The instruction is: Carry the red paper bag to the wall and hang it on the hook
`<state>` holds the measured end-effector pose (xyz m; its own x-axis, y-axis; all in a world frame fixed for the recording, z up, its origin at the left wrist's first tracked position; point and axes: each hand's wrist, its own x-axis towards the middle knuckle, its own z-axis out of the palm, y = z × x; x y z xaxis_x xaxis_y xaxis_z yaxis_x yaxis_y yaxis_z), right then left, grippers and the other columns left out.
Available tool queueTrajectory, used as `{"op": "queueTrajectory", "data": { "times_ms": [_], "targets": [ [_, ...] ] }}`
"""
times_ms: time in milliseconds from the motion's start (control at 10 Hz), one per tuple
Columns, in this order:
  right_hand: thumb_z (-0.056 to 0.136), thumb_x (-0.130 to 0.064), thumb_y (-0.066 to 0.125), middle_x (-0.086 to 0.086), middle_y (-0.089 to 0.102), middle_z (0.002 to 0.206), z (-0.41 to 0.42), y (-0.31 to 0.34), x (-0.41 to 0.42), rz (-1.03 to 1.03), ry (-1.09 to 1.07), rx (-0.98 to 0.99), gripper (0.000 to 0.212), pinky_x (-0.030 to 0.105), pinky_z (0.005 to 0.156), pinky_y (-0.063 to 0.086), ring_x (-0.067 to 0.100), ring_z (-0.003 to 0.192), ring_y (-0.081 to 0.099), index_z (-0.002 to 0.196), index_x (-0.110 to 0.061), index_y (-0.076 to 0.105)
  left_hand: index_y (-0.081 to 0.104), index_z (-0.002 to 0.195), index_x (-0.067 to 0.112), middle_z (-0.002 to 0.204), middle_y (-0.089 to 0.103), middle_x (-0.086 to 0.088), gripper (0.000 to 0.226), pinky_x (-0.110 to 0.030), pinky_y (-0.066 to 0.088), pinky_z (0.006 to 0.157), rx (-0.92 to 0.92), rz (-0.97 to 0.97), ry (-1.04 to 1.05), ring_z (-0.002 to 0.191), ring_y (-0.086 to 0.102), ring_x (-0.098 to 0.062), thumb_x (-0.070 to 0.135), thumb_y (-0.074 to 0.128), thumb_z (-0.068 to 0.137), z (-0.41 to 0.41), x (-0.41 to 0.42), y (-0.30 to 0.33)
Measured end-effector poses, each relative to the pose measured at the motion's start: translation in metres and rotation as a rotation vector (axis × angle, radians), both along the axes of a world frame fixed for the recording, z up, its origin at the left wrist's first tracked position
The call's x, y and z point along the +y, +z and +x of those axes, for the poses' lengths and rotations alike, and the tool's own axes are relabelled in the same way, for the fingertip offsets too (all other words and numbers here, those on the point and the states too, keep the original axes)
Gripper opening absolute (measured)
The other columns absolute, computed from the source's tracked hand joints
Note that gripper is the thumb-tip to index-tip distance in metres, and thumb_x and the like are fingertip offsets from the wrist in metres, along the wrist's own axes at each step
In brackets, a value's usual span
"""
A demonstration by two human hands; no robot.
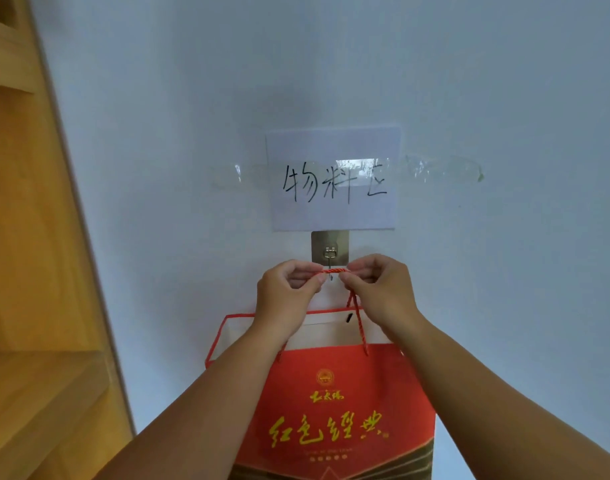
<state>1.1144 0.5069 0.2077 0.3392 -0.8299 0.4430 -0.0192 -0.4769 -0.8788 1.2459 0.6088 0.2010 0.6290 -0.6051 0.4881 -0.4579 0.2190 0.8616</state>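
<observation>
The red paper bag [334, 407] with gold lettering hangs open-topped in front of the white wall [470, 98]. Its red cord handle [335, 270] is stretched level between my two hands, right at the tip of the metal hook [330, 255] on its steel adhesive plate. My left hand [288, 289] pinches the cord's left end and my right hand [379, 289] pinches the right end. Whether the cord rests on the hook or only touches it I cannot tell. A second cord [360, 327] runs down to the bag's near rim.
A white paper sign [333, 178] with black handwriting is taped just above the hook. Strips of clear tape [442, 169] lie on the wall beside it. A wooden shelf unit [26, 271] stands along the left, close to the bag.
</observation>
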Motion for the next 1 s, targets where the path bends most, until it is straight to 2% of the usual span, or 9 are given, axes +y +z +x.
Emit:
{"op": "queueTrajectory", "data": {
  "times_ms": [100, 200, 300, 400, 600, 700, 800, 900, 1000],
  "targets": [
    [0.078, -0.010, 0.086, 0.009, 0.077, 0.080, 0.018, -0.004, -0.015, -0.003, -0.034, -0.012, 0.014, 0.048, 0.081, 0.063, 0.030, 0.080, 0.075, 0.080, -0.017, 0.074, 0.080, 0.094, 0.017, 0.084, 0.079, 0.004, 0.013, -0.023, 0.060, 0.078, -0.001, -0.003, 0.035, 0.077, 0.075, -0.003, 0.017, 0.084, 0.082, 0.014, -0.017, -0.004],
    [0.078, -0.012, 0.087, 0.007, 0.076, 0.078, 0.029, -0.014, -0.024, -0.047, -0.052, 0.018, 0.012, 0.045, 0.079, 0.063, 0.027, 0.078, 0.075, 0.080, -0.015, 0.076, 0.081, 0.095, 0.016, 0.085, 0.077, 0.008, 0.014, -0.003, 0.050, 0.068, -0.020, 0.002, 0.072, 0.072, 0.068, 0.011, 0.017, 0.084, 0.082, 0.025, -0.028, -0.015],
    [0.079, -0.013, 0.086, 0.006, 0.076, 0.078, 0.032, -0.019, -0.030, -0.085, -0.068, 0.041, 0.010, 0.040, 0.077, 0.063, 0.024, 0.077, 0.074, 0.082, -0.013, 0.077, 0.081, 0.096, 0.016, 0.088, 0.078, 0.007, 0.014, -0.001, 0.050, 0.068, -0.040, 0.013, 0.088, 0.076, 0.069, 0.008, 0.018, 0.083, 0.083, 0.029, -0.035, -0.023],
    [0.080, -0.011, 0.085, 0.005, 0.075, 0.078, 0.033, -0.021, -0.034, -0.095, -0.062, 0.063, 0.009, 0.034, 0.073, 0.060, 0.023, 0.076, 0.073, 0.083, -0.012, 0.076, 0.080, 0.096, 0.017, 0.087, 0.077, 0.009, 0.013, -0.003, 0.051, 0.068, -0.046, 0.009, 0.099, 0.083, 0.071, 0.000, 0.019, 0.083, 0.083, 0.030, -0.038, -0.027],
    [0.083, -0.015, 0.082, -0.002, 0.073, 0.076, 0.027, -0.036, -0.027, -0.133, -0.040, 0.142, 0.008, 0.029, 0.068, 0.058, 0.017, 0.074, 0.072, 0.085, -0.015, 0.075, 0.078, 0.096, 0.018, 0.085, 0.078, 0.006, 0.018, -0.013, 0.058, 0.069, -0.073, 0.038, 0.059, 0.079, 0.073, -0.004, 0.029, 0.083, 0.083, 0.024, -0.028, -0.040],
    [0.089, -0.022, 0.078, 0.000, 0.074, 0.078, 0.021, -0.043, -0.016, -0.160, -0.036, 0.156, 0.008, 0.039, 0.072, 0.062, 0.018, 0.073, 0.073, 0.089, -0.017, 0.072, 0.076, 0.100, 0.019, 0.085, 0.077, 0.006, 0.020, -0.020, 0.062, 0.070, -0.112, 0.066, 0.057, 0.078, 0.073, -0.005, 0.031, 0.081, 0.085, 0.019, -0.022, -0.049],
    [0.096, -0.029, 0.069, -0.003, 0.074, 0.085, 0.012, -0.052, -0.001, -0.281, -0.050, 0.260, 0.012, 0.044, 0.076, 0.062, 0.015, 0.076, 0.071, 0.104, -0.020, 0.067, 0.074, 0.108, 0.020, 0.091, 0.077, 0.008, 0.020, -0.021, 0.063, 0.073, -0.200, 0.081, 0.083, 0.081, 0.073, -0.005, 0.030, 0.075, 0.090, 0.010, -0.012, -0.059],
    [0.099, -0.031, 0.062, 0.001, 0.070, 0.118, -0.001, -0.060, 0.018, -0.485, -0.149, 0.420, 0.032, 0.041, 0.090, 0.057, 0.019, 0.104, 0.067, 0.129, -0.021, 0.057, 0.069, 0.120, 0.024, 0.108, 0.074, 0.009, 0.026, -0.023, 0.061, 0.081, -0.331, 0.096, 0.163, 0.095, 0.070, -0.005, 0.031, 0.067, 0.096, 0.000, 0.005, -0.065],
    [0.098, -0.030, 0.063, 0.004, 0.062, 0.133, -0.021, -0.068, 0.038, -0.600, -0.216, 0.441, 0.041, 0.042, 0.096, 0.052, 0.023, 0.119, 0.059, 0.136, -0.017, 0.053, 0.066, 0.125, 0.026, 0.121, 0.071, 0.007, 0.028, -0.031, 0.060, 0.088, -0.445, 0.118, 0.262, 0.107, 0.067, -0.010, 0.032, 0.060, 0.099, -0.017, 0.034, -0.074]
  ]
}}
